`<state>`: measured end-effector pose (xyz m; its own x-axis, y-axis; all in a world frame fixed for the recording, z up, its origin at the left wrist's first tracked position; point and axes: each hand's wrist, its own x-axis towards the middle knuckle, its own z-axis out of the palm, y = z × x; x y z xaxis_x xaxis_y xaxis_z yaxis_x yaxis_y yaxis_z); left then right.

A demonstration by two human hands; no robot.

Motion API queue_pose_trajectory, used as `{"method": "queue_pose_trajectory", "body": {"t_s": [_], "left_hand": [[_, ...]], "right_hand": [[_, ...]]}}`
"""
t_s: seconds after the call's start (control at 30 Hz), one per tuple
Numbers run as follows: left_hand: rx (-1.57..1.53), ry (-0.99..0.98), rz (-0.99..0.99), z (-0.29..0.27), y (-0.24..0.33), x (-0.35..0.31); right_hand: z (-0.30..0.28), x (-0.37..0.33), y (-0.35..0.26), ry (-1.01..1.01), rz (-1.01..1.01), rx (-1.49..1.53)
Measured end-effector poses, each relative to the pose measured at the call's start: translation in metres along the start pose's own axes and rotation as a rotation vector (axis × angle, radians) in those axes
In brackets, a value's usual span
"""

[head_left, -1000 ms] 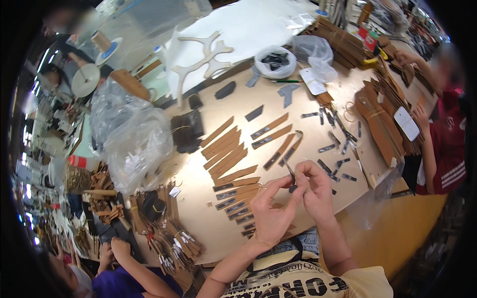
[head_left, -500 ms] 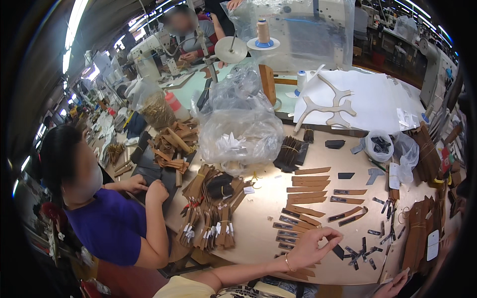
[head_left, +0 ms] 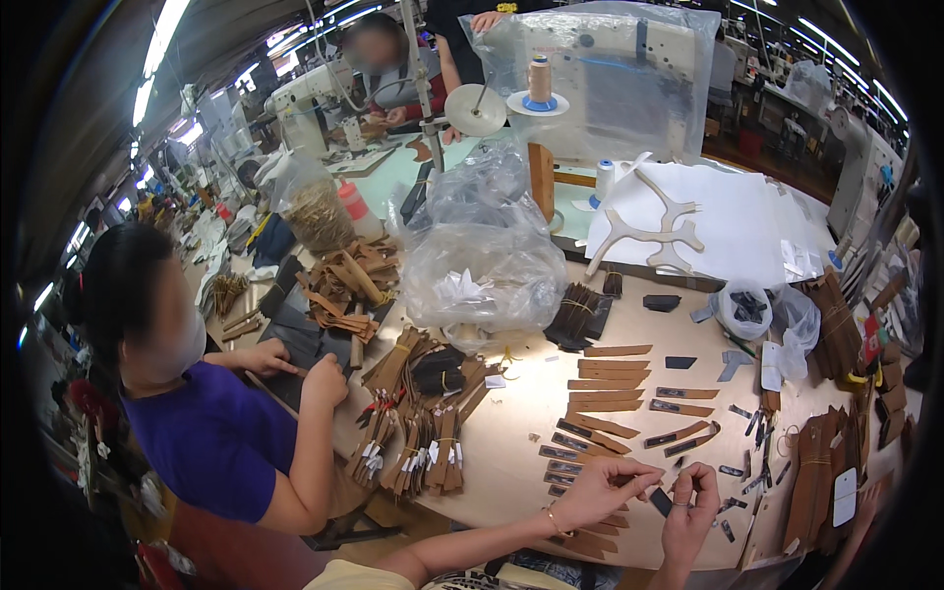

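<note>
In front of me at the table's near side, my left hand [head_left: 608,495] is pinched closed at the fingertips. My right hand [head_left: 692,509] meets it from the right with bent fingers. A small black rectangular piece [head_left: 660,502] sits between the two hands, against the fingertips of both; the exact grip is partly hidden. Just beyond my left hand runs a column of brown leather-like strips [head_left: 608,401]; the nearer ones carry dark shiny pieces [head_left: 563,454]. Several small dark pieces [head_left: 730,471] lie scattered beyond my right hand.
Bundled brown strips [head_left: 438,452] with white tags lie left of the column. Beyond sits a clear plastic bag [head_left: 482,275]. At right are larger brown pieces [head_left: 816,472] and a white bag [head_left: 744,305]. A co-worker in purple [head_left: 211,438] handles material at left.
My right hand has come up and left from the lower right to meet my left hand at the black piece. My left hand has shifted slightly left. The view has tilted a little.
</note>
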<state>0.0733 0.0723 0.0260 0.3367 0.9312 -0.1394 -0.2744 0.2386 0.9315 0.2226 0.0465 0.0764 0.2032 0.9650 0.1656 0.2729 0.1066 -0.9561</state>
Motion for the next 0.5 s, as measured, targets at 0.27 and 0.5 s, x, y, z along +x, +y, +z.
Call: {"method": "queue_pose_trajectory", "body": {"t_s": [0.27,0.5], "left_hand": [[0.095,-0.083,-0.070,-0.017,0.012,-0.003],[0.220,-0.140,0.244,0.037,-0.008,0.011]], "right_hand": [[-0.101,-0.014,0.065,0.520,-0.084,-0.591],[-0.124,-0.058,0.093,0.118,0.367,-0.226]]}}
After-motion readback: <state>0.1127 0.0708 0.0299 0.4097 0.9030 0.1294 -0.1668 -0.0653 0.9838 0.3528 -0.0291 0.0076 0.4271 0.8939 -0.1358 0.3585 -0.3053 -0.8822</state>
